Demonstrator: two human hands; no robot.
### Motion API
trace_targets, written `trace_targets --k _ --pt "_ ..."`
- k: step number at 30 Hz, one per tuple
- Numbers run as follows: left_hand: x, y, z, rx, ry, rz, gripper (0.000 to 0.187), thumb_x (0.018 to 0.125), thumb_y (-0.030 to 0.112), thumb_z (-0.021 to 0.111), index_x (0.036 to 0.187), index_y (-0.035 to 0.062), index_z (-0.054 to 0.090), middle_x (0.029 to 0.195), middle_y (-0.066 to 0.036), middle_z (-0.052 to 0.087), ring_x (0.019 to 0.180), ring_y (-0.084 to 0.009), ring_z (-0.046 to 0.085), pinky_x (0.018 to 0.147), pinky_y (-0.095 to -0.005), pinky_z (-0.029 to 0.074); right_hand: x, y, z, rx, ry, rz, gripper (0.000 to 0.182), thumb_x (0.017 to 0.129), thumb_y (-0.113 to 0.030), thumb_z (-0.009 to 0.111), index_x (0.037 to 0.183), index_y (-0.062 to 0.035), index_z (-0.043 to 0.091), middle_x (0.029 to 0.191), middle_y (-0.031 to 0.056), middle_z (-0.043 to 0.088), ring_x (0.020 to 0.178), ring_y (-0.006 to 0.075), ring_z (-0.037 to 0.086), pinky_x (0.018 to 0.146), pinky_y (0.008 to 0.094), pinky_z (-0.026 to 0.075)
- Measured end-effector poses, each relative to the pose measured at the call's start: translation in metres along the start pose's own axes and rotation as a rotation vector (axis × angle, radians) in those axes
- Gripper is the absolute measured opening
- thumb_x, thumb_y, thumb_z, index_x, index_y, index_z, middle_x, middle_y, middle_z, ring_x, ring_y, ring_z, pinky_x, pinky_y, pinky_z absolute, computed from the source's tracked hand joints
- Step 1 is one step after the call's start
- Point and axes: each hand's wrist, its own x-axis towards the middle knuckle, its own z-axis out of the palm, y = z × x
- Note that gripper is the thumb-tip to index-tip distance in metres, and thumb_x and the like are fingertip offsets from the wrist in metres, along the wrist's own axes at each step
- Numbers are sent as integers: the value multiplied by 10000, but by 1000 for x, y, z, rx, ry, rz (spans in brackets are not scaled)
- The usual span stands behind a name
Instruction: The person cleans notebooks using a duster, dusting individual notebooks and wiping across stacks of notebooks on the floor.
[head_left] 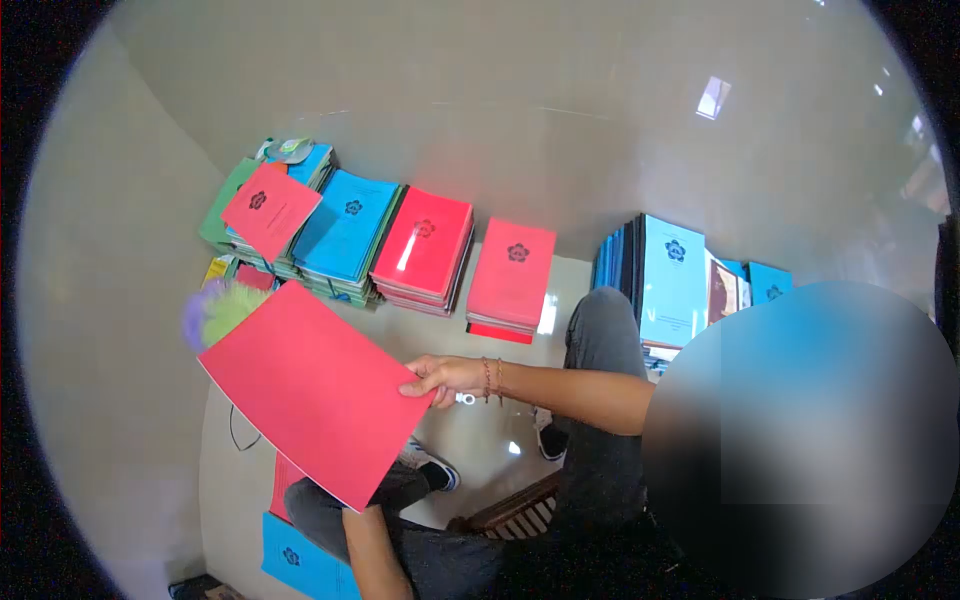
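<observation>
My right hand [430, 383] is closed on the right-hand edge of a plain red booklet [315, 395], thumb on top. The booklet is held tilted above the floor and my knee, its printed side not showing. My left forearm [378, 555] reaches up from below, and the booklet hides that hand, so its fingers cannot be seen. Just under my right hand is a small white ring-shaped piece [465, 399]. Beyond the booklet stand a stack of red booklets [425, 240], a pinkish-red stack [512, 265] and a blue-topped stack [347, 225].
A loose red booklet [270, 208] lies on the leftmost stacks, near a clear bottle [288, 150]. A fluffy green-and-purple duster [230, 312] is beside them. More blue booklets [672, 280] stand at right, and another [305, 560] lies lower left. A blurred patch covers the lower right.
</observation>
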Motion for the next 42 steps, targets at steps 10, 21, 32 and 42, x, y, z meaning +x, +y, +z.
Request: trace_targets --k 10,21,32,42 --pt "2 8 -5 31 56 35 683 932 610 512 1350 70 494 1141 -83 609 1027 -221 592 902 -392 492 8 -7 -14 -84 228 -323 433 965 -206 627 1365 -82 516 1149 46 620 910 115 627 687 238 525" --pt "41 36 -30 102 220 -63 300 910 350 617 1044 82 627 734 65 395 592 -64 366 547 -258 330 -64 -58 -112 -1732 1384 -260 255 802 32 528 1019 -5 656 822 271 664 743 444 652 707 517 538" --pt "37 35 -14 165 136 -88 308 912 297 586 1107 65 640 819 56 506 652 -62 400 590 -226 326 16 92 -268 -1791 1173 254 240 843 -160 597 956 44 649 939 270 648 857 414 667 778 516 539" --pt "21 48 14 130 118 -142 530 944 302 460 1340 -45 516 833 26 409 705 -78 393 637 -237 347 25 72 -255 -1598 1182 664 1071 737 -662 674 1565 -322 86 1643 121 -59 1455 525 -36 1034 815 139"
